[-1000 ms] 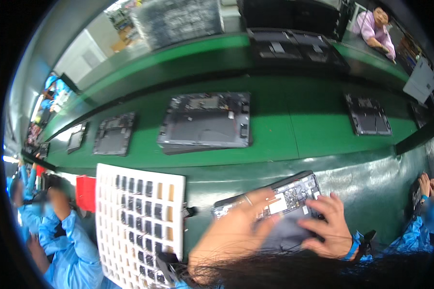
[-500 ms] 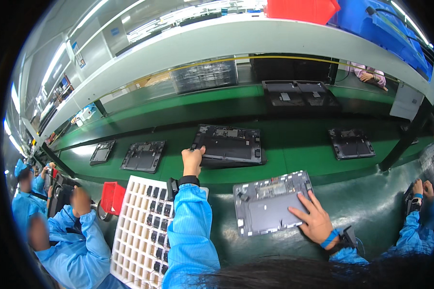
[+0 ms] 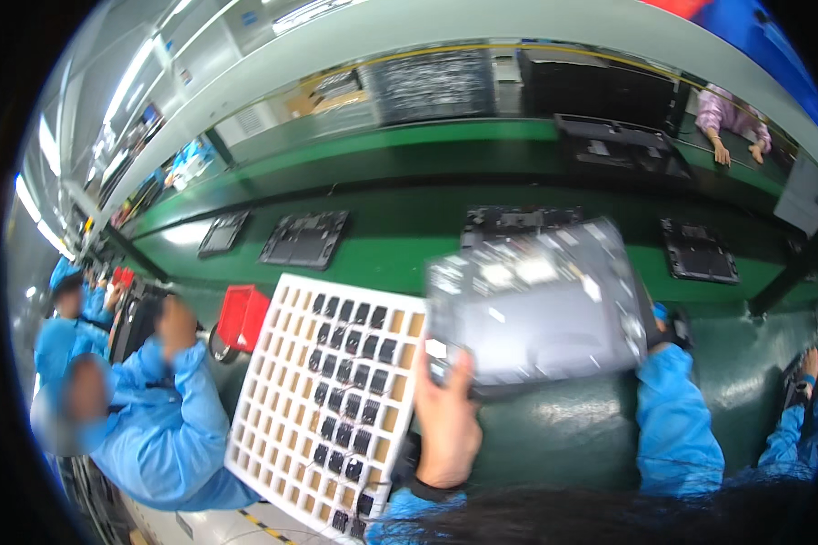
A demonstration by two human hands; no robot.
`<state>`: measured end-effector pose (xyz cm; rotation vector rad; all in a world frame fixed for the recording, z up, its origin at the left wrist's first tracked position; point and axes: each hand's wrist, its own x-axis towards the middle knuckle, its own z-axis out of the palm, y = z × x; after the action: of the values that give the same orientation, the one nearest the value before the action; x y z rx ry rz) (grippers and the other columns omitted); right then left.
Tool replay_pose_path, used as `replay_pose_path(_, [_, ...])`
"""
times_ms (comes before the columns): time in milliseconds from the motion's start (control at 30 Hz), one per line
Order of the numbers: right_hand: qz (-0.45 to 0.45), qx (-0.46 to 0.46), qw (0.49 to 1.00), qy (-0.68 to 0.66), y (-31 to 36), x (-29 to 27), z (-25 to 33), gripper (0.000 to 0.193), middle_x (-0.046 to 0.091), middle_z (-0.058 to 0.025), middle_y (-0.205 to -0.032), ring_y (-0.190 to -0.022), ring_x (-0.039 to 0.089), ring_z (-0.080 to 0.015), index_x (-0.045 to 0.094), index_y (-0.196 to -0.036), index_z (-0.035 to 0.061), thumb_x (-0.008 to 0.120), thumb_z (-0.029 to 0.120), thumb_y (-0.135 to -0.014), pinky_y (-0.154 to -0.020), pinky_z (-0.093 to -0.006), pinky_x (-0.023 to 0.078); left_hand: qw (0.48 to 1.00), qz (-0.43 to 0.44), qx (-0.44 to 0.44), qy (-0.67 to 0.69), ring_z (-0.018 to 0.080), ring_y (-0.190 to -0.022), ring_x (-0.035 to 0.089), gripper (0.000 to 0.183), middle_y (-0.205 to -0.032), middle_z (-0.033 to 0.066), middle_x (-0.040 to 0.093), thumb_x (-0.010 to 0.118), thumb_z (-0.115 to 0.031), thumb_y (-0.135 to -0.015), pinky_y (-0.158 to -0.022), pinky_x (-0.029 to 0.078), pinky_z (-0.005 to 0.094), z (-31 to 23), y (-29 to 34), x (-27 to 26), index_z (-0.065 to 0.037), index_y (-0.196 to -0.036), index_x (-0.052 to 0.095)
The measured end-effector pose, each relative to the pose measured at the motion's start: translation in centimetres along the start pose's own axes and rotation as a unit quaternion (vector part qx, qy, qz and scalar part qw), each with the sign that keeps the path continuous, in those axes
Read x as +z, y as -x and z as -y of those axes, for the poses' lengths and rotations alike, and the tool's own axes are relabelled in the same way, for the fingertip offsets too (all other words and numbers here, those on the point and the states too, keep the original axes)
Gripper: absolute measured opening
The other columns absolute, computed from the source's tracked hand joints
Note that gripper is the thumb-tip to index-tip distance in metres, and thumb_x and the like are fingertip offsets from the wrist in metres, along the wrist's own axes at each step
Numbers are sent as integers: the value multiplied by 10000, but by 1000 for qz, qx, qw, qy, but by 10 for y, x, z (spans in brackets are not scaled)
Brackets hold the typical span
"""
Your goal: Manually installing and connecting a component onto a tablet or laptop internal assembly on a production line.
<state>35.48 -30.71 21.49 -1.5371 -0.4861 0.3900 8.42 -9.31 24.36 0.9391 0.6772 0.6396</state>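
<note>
Grey chassis [image 3: 547,325] judged stiff, light, fragile inside; we favour rim holds. Left fingers [image 3: 460,374] clasp its near-left corner; right fingers hidden, grip we cannot tell.

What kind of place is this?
Probably a factory assembly line. Flat, dark device shells lie spaced along a green surface, a white tray holds rows of small black parts, and several people wear matching blue work clothes.
</note>
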Motion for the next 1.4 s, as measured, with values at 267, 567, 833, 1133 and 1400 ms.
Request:
replay_pose_path(267, [-19, 7, 983, 181, 113, -65, -22, 384, 715, -124, -1269, -1163, 690, -211, 627, -1411, -9, 604, 248, -1127, -1064, -304, 513, 956, 151, 86, -235, 279, -1373, 535, 630, -1506, 206, 527, 730, -136, -1042, -1150, 448, 386, 106, 42, -19, 20, -1588, 456])
replay_pose_path(567, [-37, -105, 916, 385, 138, -34, 1, 448, 656, -187, -1356, -1261, 603, -376, 686, -1326, 3, 786, 159, -919, -1111, -435, 463, 760, -12, 356, -543, 366, -1039, 643, 465, -1131, 224, 649, 826, -16, -905, -907, 520, 455, 58, -52, -38, 43, -1287, 566])
replay_pose_path(833, [-25, -101, 935, 338, 138, -42, -7, 441, 725, -169, -1253, -1223, 622, -363, 718, -1305, 9, 813, 172, -906, -1076, -436, 478, 874, 145, 164, -435, 153, -1006, 710, 287, -1160, 153, 757, 646, 76, -1024, -885, 555, 276, 35, -67, -53, 27, -1304, 605])
replay_pose_path(1133, [-37, -84, 941, 326, 139, -39, -6, 403, 724, -172, -1231, -1184, 628, -337, 726, -1279, -2, 797, 146, -911, -1060, -418, 485, 908, 223, 82, -346, 192, -1100, 701, 565, -1185, 124, 688, 648, 194, -877, -949, 562, 295, 24, -78, -60, -13, -1389, 527])
replay_pose_path(1400, [-48, -71, 941, 328, 138, -36, -7, 389, 721, -174, -1229, -1170, 635, -331, 723, -1275, -10, 782, 137, -920, -1058, -417, 485, 817, 295, 156, -471, 252, -969, 745, 349, -1074, 111, 781, 841, 27, -842, -813, 572, 354, 23, -74, -58, -12, -1180, 761])
